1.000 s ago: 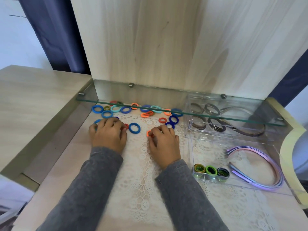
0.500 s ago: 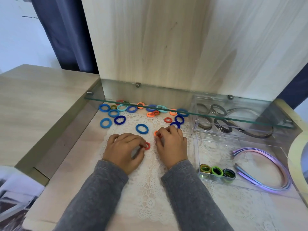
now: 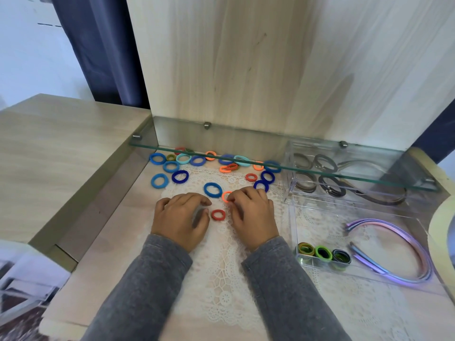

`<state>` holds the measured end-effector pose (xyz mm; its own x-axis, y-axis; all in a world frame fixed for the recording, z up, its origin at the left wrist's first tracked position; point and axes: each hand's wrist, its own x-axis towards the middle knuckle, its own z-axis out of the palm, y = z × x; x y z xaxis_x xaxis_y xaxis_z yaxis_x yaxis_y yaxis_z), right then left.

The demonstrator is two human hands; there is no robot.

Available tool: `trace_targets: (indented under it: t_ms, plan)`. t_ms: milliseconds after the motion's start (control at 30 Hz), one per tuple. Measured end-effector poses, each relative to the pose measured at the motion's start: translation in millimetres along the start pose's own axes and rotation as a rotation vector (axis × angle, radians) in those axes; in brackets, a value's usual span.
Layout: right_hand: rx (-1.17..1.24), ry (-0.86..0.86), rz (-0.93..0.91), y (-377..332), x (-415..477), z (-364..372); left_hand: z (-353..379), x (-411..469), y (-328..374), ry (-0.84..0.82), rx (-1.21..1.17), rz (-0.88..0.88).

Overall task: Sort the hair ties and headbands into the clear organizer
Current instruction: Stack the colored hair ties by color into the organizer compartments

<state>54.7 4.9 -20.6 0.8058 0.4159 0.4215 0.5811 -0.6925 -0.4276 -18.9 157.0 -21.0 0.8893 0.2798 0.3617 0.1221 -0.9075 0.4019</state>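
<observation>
Pulled back from the blue ties (image 3: 180,176), the left hand (image 3: 181,217) rests loosely curled on the lace doily (image 3: 221,267), holding nothing. The right hand (image 3: 251,215) touches an orange hair tie (image 3: 226,196) with its fingertips; a pinch cannot be confirmed. Dragging ties could snag the lace. A red hair tie (image 3: 218,214) lies free between both hands, and the clear organizer (image 3: 293,217) stands just right of the right hand.

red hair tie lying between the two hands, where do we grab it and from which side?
Come from above and pinch the band of the red hair tie at its left edge: one finger in the open centre, one outside. It lies flat on the lace doily, so no edge is exposed sideways. The left hand sits closest.
</observation>
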Motion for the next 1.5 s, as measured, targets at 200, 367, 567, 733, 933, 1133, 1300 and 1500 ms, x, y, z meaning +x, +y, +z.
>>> trace_targets:
  t_ms: [200,367,567,733,933,1133,1300,1500]
  plan:
    - [0.11,-0.064,-0.139,-2,-11,-3,-2,0,1,0.027,0.02,-0.113]
    - [0.054,-0.118,-0.157,-3,-13,-5,-3,1,1,0.001,0.048,-0.142]
    - [-0.016,-0.121,-0.179,-7,-14,-8,-2,0,0,0.013,0.047,-0.142]
    - [-0.039,-0.126,-0.16,-9,-15,-10,-2,1,0,0.016,0.06,-0.134]
    - [0.043,-0.058,0.047,-8,-4,-11,-5,17,-5,0.1,0.097,-0.188]
    - [-0.265,-0.067,0.262,-1,20,7,2,50,-24,0.178,0.193,-0.213]
    - [-0.308,-0.097,0.316,2,27,13,7,80,-42,0.078,0.234,-0.302]
    - [-0.271,0.057,0.284,4,26,20,11,102,-50,0.094,0.209,-0.359]
